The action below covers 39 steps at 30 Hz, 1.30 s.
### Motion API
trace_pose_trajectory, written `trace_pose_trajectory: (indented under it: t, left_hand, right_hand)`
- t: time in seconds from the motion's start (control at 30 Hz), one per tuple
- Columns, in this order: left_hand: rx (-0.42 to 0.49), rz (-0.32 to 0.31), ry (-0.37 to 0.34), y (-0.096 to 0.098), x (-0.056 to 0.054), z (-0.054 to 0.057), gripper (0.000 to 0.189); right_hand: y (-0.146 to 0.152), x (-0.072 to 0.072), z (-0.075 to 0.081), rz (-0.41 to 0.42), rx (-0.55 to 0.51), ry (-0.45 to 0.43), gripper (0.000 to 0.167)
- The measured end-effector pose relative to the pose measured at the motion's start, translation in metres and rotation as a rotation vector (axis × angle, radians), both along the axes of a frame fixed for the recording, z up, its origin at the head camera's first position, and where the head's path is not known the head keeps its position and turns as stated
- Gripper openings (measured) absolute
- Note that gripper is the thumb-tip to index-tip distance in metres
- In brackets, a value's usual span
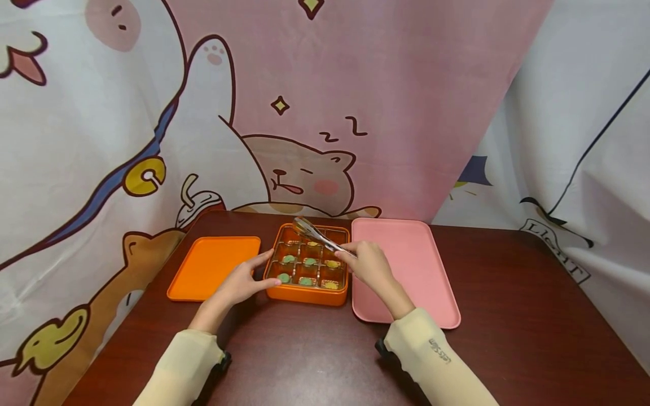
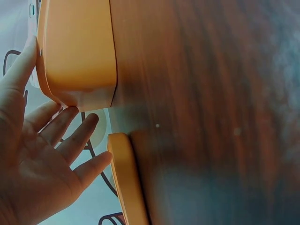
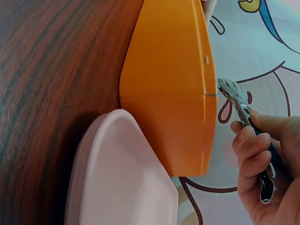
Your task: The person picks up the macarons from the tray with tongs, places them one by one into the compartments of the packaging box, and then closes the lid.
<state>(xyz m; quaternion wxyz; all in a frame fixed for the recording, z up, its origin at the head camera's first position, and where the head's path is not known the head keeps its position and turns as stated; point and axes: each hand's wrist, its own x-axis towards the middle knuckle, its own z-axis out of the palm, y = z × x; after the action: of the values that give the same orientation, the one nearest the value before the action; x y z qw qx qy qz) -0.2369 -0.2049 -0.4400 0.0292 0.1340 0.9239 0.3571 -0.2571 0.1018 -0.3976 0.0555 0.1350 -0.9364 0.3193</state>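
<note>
An orange box (image 1: 307, 295) divided into several compartments sits on the table, with green and yellow pieces (image 1: 310, 262) in many of them. My left hand (image 1: 242, 285) rests against its left side. The thumb lies at the front rim, and the other fingers are spread, with fingertips at the box wall in the left wrist view. My right hand (image 1: 373, 264) grips metal tongs (image 1: 317, 237) by the handle, above the box's right rim. The tongs' head reaches over the back compartments. In the right wrist view, the box hides what lies beneath the tongs' tips (image 3: 229, 88).
A flat orange lid (image 1: 215, 268) lies left of the box, close to my left hand's fingers. A pink tray (image 1: 406, 270) lies right of the box, under my right forearm. A cartoon-printed cloth (image 1: 304, 73) hangs behind the dark wooden table (image 1: 304, 349).
</note>
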Motion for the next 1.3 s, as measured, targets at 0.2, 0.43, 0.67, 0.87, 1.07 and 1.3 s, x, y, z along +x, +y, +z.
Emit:
trace_pose_trajectory:
  t: [0.2, 0.43, 0.67, 0.87, 1.07, 1.3]
  left_hand:
    - [0.006, -0.001, -0.004, 0.000, -0.001, -0.001, 0.084]
    - [0.019, -0.003, -0.018, 0.001, 0.000, 0.000, 0.084]
    - [0.009, 0.002, -0.025, 0.001, 0.000, 0.000, 0.084]
    - [0.013, 0.014, -0.025, 0.002, 0.001, 0.001, 0.083]
    - [0.016, 0.018, -0.020, 0.002, 0.002, 0.004, 0.082]
    - [0.014, 0.015, -0.018, 0.002, 0.003, 0.004, 0.083]
  right_hand:
    - [-0.005, -0.001, -0.002, 0.030, 0.024, -0.005, 0.025]
    - [0.002, -0.001, -0.004, 0.032, 0.002, 0.000, 0.024]
    - [0.019, 0.005, -0.003, -0.004, -0.092, -0.062, 0.033]
    - [0.040, 0.011, 0.001, -0.023, -0.134, -0.050, 0.032]
    - [0.066, 0.019, 0.002, -0.070, -0.126, 0.059, 0.029]
    - [0.103, 0.026, 0.001, -0.147, -0.091, 0.243, 0.030]
